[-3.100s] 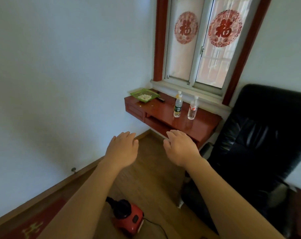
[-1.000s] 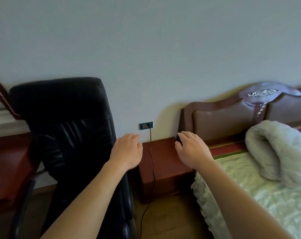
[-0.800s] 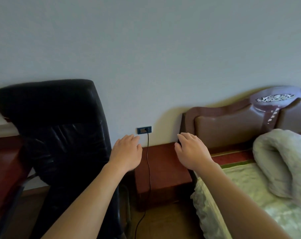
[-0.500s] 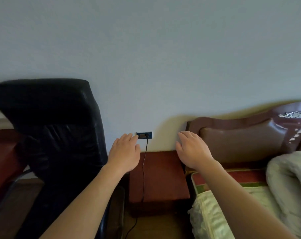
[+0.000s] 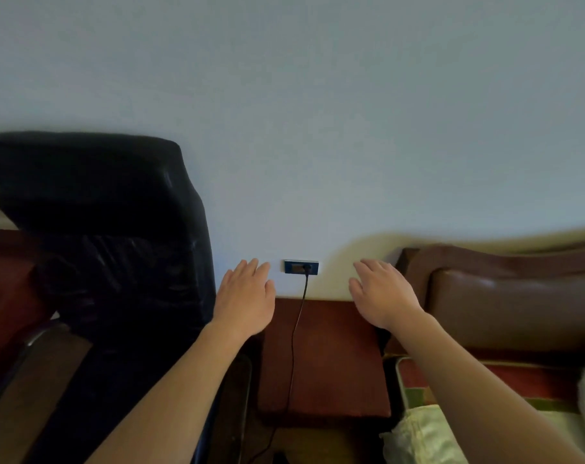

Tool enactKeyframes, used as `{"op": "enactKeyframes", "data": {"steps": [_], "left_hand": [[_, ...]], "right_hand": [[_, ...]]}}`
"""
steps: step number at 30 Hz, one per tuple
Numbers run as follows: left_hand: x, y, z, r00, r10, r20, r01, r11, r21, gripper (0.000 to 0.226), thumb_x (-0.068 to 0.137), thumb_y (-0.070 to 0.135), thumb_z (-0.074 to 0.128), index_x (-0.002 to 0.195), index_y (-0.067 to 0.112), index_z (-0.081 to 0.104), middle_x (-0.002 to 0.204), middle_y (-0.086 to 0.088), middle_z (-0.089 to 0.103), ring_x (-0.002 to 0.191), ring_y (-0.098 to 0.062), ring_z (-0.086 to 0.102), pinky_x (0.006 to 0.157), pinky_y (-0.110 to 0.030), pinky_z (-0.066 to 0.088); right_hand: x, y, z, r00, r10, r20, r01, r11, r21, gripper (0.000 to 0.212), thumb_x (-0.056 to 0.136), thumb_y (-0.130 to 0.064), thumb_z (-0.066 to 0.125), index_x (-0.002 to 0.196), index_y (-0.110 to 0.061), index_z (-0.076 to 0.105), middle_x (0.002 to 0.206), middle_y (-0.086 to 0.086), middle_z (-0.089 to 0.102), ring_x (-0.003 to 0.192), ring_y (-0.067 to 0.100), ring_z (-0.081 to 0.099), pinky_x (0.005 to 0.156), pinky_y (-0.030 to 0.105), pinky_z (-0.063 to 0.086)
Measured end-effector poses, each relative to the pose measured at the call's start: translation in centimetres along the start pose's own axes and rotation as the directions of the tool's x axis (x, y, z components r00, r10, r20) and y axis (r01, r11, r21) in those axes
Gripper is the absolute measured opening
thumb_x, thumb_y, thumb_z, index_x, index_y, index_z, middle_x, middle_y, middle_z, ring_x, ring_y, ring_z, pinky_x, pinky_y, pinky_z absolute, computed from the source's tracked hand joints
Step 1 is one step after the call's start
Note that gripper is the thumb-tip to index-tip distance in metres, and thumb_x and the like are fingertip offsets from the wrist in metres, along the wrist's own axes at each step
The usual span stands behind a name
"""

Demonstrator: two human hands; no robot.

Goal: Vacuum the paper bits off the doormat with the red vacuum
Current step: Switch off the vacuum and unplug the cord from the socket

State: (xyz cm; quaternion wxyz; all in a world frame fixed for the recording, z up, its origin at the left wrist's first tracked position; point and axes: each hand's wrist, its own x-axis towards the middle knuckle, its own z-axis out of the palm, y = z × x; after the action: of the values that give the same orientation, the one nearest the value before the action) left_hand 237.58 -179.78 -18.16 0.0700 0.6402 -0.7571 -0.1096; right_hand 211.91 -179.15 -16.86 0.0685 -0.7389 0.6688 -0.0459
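Neither the red vacuum nor the doormat is in view. A black power cord (image 5: 296,329) hangs from a plug in the blue wall socket (image 5: 301,266) and runs down over a dark red nightstand (image 5: 331,360) to the floor. My left hand (image 5: 245,301) is held out palm down, just left of the socket, fingers loosely together and holding nothing. My right hand (image 5: 381,293) hovers the same way just right of the socket, also empty. Both hands are apart from the wall and the cord.
A black leather office chair (image 5: 110,262) fills the left side, close to the nightstand. A brown padded headboard (image 5: 505,296) and a bed with a pale green cover (image 5: 425,433) lie at the right. A red wooden desk edge (image 5: 3,296) shows at far left.
The view swung from the window desk and floor vacuum rightward to the wall socket, then moved closer to it. Both hands stayed outstretched and empty throughout.
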Motion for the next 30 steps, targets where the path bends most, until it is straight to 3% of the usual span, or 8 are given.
{"op": "enactKeyframes", "data": {"steps": [11, 22, 30], "left_hand": [[9.4, -1.5, 4.2, 0.991, 0.023, 0.131, -0.023, 1.000, -0.002, 0.053, 0.109, 0.030, 0.025, 0.159, 0.014, 0.024, 0.168, -0.009, 0.021, 0.156, -0.026, 0.013, 0.127, -0.042, 0.009], [14.2, -2.7, 13.5, 0.963, -0.069, 0.261, 0.059, 0.997, 0.045, 0.053, 0.109, 0.034, 0.026, 0.158, 0.015, 0.027, 0.166, -0.008, 0.026, 0.154, -0.025, 0.019, 0.126, -0.044, 0.016], [15.6, -3.7, 21.3, 0.927, -0.122, 0.355, 0.125, 0.992, 0.015, 0.054, 0.109, 0.036, 0.026, 0.160, 0.020, 0.021, 0.168, -0.003, 0.021, 0.156, -0.020, 0.013, 0.127, -0.042, 0.012]], "right_hand": [[8.6, 1.2, 5.7, 0.998, 0.039, 0.048, -0.042, 0.997, 0.062, 0.040, 0.102, -0.030, 0.038, 0.129, -0.006, 0.057, 0.133, 0.011, 0.058, 0.126, 0.029, 0.049, 0.109, 0.038, 0.035], [14.7, 3.8, 14.0, 0.981, -0.005, 0.194, -0.018, 0.993, 0.115, 0.035, 0.101, -0.028, 0.038, 0.122, -0.008, 0.058, 0.127, 0.010, 0.059, 0.119, 0.031, 0.051, 0.101, 0.039, 0.039], [17.7, 4.9, 20.7, 0.944, 0.012, 0.329, -0.066, 0.986, 0.153, 0.045, 0.103, -0.030, 0.035, 0.140, -0.008, 0.050, 0.144, 0.011, 0.052, 0.133, 0.030, 0.044, 0.112, 0.039, 0.033]]}}
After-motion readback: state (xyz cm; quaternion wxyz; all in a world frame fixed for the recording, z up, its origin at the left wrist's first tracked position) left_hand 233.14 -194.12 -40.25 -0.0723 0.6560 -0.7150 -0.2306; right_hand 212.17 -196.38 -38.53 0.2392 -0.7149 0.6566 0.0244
